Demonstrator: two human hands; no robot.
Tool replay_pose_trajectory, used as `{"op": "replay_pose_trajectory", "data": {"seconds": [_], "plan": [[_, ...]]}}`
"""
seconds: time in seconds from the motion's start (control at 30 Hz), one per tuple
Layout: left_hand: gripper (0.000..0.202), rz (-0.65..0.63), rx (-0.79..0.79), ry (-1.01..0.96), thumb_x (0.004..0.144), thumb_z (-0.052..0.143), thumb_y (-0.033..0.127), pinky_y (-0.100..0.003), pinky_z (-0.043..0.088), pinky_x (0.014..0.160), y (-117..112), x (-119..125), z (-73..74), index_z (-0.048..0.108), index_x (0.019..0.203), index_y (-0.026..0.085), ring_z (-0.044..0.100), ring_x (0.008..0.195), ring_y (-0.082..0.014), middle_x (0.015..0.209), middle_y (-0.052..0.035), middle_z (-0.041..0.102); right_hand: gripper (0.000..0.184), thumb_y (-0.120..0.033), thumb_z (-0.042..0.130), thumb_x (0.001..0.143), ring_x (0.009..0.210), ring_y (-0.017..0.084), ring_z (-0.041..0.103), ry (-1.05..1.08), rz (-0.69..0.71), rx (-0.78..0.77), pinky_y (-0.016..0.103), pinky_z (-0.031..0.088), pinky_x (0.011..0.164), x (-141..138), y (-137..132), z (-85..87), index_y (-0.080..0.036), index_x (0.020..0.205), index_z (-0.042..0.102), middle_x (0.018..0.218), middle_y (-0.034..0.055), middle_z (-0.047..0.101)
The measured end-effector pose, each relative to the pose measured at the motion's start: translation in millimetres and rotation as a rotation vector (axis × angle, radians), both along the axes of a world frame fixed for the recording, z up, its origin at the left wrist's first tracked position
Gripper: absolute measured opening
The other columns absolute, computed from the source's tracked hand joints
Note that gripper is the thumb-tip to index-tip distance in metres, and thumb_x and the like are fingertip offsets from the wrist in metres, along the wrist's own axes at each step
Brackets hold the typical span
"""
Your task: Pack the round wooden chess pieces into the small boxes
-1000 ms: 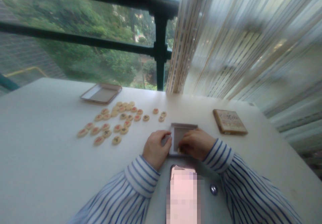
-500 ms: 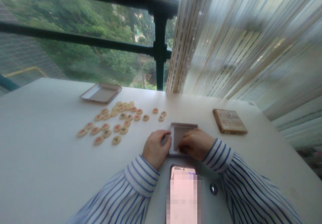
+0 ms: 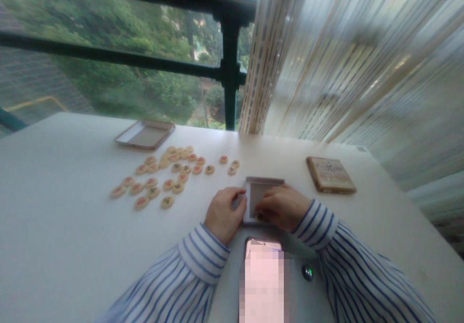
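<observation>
A small open box (image 3: 261,183) lies on the white table (image 3: 65,245) just in front of me. My left hand (image 3: 223,214) grips its left wall with curled fingers. My right hand (image 3: 282,208) rests over the box's right side, fingers bent down into its near corner; what they pinch there is hidden. Several round wooden game pieces (image 3: 165,175) with red or dark marks lie scattered to the left of the box, apart from both hands. Both sleeves are blue-and-white striped.
A shallow tray (image 3: 145,134) lies at the back left by the window. A flat brown box lid (image 3: 330,174) lies to the right. A phone (image 3: 264,279) and a small round button (image 3: 307,272) sit near my chest. Blinds hang at the right.
My right hand's fingers have shifted slightly inside the box's near corner. The left hand and the pieces have stayed where they were.
</observation>
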State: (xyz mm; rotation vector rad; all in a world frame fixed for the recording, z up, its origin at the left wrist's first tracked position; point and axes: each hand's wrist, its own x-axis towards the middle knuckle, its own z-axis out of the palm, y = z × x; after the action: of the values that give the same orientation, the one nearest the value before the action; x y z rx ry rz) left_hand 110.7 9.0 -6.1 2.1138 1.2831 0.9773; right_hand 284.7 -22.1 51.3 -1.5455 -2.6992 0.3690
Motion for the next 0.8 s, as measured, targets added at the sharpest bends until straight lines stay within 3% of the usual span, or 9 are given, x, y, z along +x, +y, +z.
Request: {"op": "replay_pose_trajectory", "data": {"seconds": [0.8], "plan": [[0.019, 0.006, 0.009, 0.006, 0.073, 0.053, 0.025, -0.033, 0.047, 0.077, 0.0, -0.2, -0.1, 0.061, 0.088, 0.018, 0.059, 0.083, -0.0180, 0.086, -0.0045, 0.065, 0.018, -0.024, 0.051, 0.077, 0.082, 0.015, 0.054, 0.031, 0.000, 0.007, 0.027, 0.030, 0.071, -4.5, -7.5, 4.7, -0.029, 0.087, 0.065, 0.083, 0.0009, 0.062]]}}
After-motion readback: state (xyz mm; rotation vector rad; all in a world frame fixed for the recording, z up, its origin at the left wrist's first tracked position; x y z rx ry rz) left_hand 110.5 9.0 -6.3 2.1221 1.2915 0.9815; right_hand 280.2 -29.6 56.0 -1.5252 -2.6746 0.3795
